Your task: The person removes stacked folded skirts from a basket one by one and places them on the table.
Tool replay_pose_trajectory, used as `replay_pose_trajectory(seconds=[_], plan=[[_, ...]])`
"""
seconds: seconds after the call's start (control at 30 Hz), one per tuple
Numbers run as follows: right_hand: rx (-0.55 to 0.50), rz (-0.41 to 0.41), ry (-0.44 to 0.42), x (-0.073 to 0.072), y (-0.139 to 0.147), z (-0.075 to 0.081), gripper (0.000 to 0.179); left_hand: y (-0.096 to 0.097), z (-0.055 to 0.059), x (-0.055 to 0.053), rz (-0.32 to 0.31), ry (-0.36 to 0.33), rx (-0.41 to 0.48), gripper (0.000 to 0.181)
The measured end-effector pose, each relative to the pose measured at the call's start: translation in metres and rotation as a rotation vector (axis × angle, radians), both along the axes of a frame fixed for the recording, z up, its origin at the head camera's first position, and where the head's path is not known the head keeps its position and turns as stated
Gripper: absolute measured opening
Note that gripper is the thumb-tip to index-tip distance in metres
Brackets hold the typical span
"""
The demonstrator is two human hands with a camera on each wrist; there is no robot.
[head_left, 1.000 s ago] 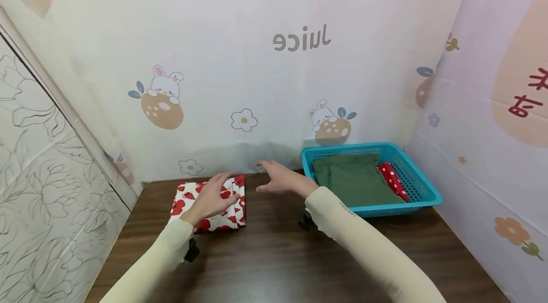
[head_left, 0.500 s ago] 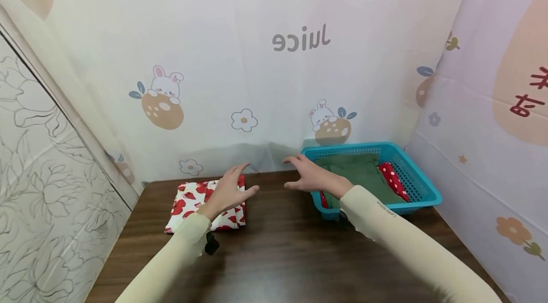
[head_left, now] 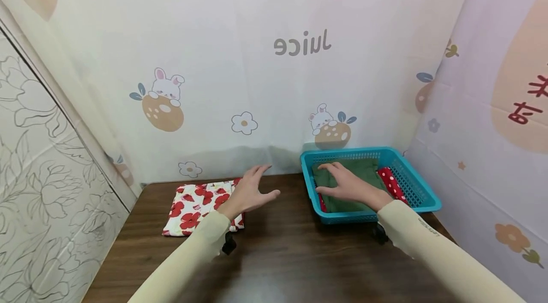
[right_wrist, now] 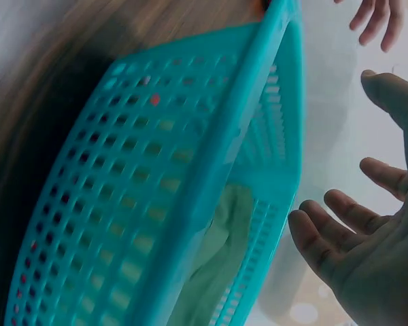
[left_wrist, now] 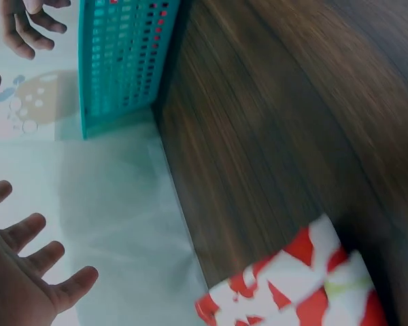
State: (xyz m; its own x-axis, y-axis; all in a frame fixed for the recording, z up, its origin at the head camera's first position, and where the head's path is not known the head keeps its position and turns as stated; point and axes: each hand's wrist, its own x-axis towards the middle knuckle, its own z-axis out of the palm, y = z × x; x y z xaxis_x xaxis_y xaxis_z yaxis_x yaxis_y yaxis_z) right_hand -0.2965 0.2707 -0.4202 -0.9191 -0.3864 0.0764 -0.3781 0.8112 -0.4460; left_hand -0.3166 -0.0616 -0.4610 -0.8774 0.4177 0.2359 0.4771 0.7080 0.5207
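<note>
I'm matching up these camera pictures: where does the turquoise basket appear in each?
Head: the turquoise basket is right of centre, in the lower half.
Left wrist: upper left, cut off by the top edge.
Right wrist: large, across left and centre.
Shared landmark: the brown table.

The slotted basket (head_left: 348, 218) is smooth plastic with slight sheen. The poppy-print cloth (head_left: 194, 208) and green cloth (head_left: 363, 170) look matt; the wood-grain tabletop (head_left: 291, 255) is faintly glossy.
</note>
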Motion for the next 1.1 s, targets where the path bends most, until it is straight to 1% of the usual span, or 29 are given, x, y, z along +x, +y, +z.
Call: replay_pose_trajectory(seconds=[0.17, 0.37, 0.47, 0.57, 0.73, 0.87, 1.0, 1.1], plan=[[-0.013, -0.038, 0.034, 0.007, 0.019, -0.003, 0.074, 0.024, 0.004, 0.002, -0.032, 0.001, 0.013, 0.086], [-0.046, -0.078, 0.042, 0.016, 0.041, -0.011, 0.075, 0.061, 0.004, 0.008, -0.085, 0.013, 0.048, 0.086], [-0.060, -0.109, 0.050, 0.017, 0.053, -0.011, 0.075, 0.080, 0.005, 0.010, -0.096, 0.050, 0.063, 0.085], [-0.068, -0.148, 0.053, 0.018, 0.068, -0.009, 0.075, 0.098, 0.009, 0.011, -0.113, 0.072, 0.070, 0.084], [-0.080, -0.198, 0.022, 0.017, 0.088, -0.005, 0.075, 0.122, 0.018, 0.009, -0.133, 0.071, 0.057, 0.082], [-0.083, -0.227, 0.011, 0.014, 0.100, -0.003, 0.077, 0.137, 0.026, 0.007, -0.129, 0.070, 0.040, 0.082], [-0.086, -0.242, 0.013, 0.011, 0.111, 0.002, 0.079, 0.148, 0.034, 0.001, -0.107, 0.042, 0.051, 0.082], [-0.085, -0.249, 0.010, 0.006, 0.120, 0.005, 0.080, 0.156, 0.038, -0.004, -0.088, 0.002, 0.087, 0.084]])
